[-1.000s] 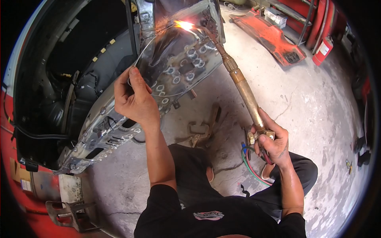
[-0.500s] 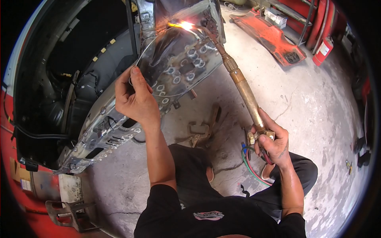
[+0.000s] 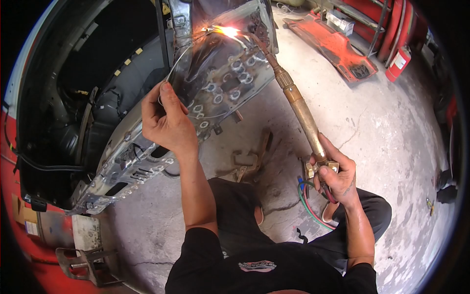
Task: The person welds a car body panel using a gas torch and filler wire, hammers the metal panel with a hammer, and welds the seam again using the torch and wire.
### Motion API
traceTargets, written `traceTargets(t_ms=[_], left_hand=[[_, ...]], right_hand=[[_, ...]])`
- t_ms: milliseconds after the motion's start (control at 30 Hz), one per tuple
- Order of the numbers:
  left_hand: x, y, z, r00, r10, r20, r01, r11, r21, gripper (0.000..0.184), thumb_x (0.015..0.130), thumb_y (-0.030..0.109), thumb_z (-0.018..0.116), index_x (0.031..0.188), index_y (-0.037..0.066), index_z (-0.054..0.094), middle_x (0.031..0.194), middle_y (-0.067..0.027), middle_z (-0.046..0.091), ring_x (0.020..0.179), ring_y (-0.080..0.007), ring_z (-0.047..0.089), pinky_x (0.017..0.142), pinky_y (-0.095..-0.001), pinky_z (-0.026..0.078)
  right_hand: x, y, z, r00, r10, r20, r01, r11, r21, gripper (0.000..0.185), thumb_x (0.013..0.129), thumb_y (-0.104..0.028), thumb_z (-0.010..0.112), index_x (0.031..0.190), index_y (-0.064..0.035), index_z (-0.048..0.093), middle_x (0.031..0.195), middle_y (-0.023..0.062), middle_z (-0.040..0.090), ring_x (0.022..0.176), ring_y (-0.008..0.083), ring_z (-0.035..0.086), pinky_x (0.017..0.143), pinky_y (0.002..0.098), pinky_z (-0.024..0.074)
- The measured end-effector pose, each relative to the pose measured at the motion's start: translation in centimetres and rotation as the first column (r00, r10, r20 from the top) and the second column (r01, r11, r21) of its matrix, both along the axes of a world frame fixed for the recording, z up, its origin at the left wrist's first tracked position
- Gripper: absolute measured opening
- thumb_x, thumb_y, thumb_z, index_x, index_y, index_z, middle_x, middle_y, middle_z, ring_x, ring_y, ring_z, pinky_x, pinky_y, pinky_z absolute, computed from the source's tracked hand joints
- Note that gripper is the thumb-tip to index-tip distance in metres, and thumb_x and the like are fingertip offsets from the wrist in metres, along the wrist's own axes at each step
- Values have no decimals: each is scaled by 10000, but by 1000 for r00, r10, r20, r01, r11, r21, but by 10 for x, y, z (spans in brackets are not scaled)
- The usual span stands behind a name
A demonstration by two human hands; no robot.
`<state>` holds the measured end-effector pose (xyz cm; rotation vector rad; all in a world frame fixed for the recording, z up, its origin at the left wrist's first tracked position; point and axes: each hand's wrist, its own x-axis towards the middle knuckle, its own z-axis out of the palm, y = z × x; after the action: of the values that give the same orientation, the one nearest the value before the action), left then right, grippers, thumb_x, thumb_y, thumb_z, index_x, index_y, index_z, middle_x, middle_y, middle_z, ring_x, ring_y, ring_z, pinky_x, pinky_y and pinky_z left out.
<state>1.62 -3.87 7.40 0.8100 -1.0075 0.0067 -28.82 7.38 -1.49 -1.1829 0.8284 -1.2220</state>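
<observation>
Between thumb and fingers, my left hand [image 3: 169, 117] pinches a thin welding wire [image 3: 180, 61] that curves up to the metal near the flame; a loop of it trails behind the hand. My right hand [image 3: 338, 174] is wrapped round the valve end of a brass gas torch [image 3: 304, 115]. From the torch tip a bright flame [image 3: 227, 31] plays on the upper part of a bare metal car body panel [image 3: 215, 95], marked with several round weld spots. The glare hides the exact point where wire and metal meet.
Green and red hoses [image 3: 311, 210] run from the torch between my legs. A C-shaped clamp [image 3: 245, 159] lies on the concrete floor. A red creeper [image 3: 333, 46] and a fire extinguisher [image 3: 398, 64] stand at the upper right. A metal stand [image 3: 88, 264] sits lower left.
The flame's glow has shifted slightly, and the wire near it lies at a slightly different angle. Both hands and the torch have stayed almost in place.
</observation>
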Motion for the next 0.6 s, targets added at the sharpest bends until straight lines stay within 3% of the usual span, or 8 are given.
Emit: traceTargets(t_ms=[600], left_hand=[[3, -1, -3, 1000, -13, 29, 12, 1000, 28, 149, 993, 90, 687, 1024, -55, 695, 718, -27, 631, 507, -23, 472, 458, -188, 319]], right_hand=[[2, 0, 2, 1000, -5, -17, 5, 1000, -5, 621, 931, -67, 661, 1520, -25, 470, 1047, 109, 656, 635, 118, 629, 572, 255, 527]])
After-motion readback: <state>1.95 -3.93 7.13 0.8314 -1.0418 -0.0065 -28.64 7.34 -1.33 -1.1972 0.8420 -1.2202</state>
